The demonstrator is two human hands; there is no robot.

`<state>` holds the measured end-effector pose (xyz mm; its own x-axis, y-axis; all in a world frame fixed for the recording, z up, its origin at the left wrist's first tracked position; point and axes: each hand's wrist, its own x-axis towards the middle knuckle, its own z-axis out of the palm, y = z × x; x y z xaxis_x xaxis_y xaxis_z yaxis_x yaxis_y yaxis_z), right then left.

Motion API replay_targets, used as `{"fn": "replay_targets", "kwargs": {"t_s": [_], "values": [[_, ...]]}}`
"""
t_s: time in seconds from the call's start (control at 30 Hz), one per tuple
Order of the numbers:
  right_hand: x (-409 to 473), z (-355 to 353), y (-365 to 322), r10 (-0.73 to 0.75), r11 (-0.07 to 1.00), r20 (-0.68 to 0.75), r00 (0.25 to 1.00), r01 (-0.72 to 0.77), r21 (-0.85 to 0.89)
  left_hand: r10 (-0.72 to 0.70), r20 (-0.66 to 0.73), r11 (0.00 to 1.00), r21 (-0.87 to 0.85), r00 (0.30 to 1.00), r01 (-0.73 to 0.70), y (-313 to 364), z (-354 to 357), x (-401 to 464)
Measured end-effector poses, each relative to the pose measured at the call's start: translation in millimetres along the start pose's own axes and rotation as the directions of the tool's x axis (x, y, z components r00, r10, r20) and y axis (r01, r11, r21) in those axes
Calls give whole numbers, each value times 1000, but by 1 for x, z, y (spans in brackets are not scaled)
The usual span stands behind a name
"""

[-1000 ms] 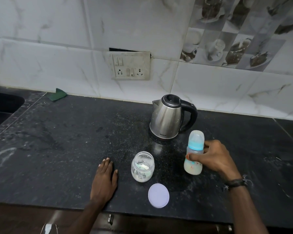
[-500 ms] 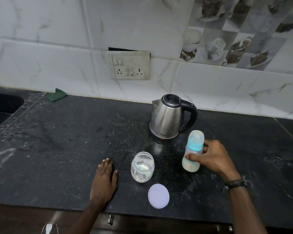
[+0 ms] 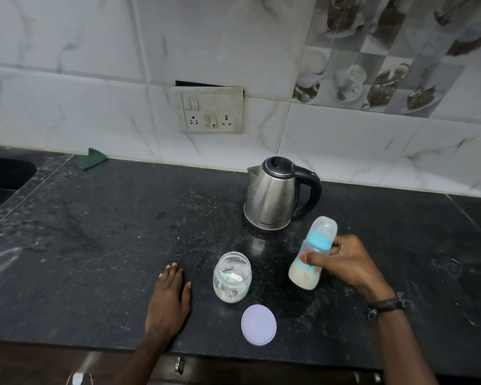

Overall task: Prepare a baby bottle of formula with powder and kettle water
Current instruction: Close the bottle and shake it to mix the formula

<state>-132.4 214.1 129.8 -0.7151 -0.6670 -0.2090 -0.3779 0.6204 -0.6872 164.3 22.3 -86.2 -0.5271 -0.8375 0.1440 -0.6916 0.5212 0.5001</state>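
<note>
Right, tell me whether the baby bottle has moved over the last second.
Yes. The baby bottle, gripped by the right hand, was upright; now it is tilted, top leaning right, with its base lifted slightly toward the kettle, which has stayed put.

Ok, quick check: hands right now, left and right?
Left hand: open, flat on the countertop.
Right hand: holding the baby bottle, tilted.

Speckled stone, brushed steel, clear plastic.
The countertop (image 3: 100,245) was dark, matt, speckled stone; the kettle (image 3: 272,195) shiny brushed metal with a glossy black plastic handle; the bottle (image 3: 311,262) translucent plastic.
</note>
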Motion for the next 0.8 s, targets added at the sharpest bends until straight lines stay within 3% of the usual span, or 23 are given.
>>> {"fn": "replay_targets", "kwargs": {"t_s": [0.1,0.33,0.43,0.57,0.67,0.8], "values": [[2,-2,0,11,988,-39,999,-17,-156,-3,6,1000,0,1000,3,0,2,-1],[2,-3,2,23,997,27,999,-21,-73,-6,11,1000,-18,1000,6,-1,1,-1],[1,-3,3,23,983,-82,996,-37,-179,-8,4,1000,-8,1000,8,0,0,-1],[1,-4,-2,23,998,23,999,-22,-61,0,6,1000,-7,1000,0,0,0,-1],[1,-4,-2,-13,982,-88,996,-4,-187,-1,7,1000,-2,1000,1,1,0,-1],[1,-3,-2,7,997,1,1000,-7,-80,-6,5,1000,2,1000,6,-1,1,0]]}}
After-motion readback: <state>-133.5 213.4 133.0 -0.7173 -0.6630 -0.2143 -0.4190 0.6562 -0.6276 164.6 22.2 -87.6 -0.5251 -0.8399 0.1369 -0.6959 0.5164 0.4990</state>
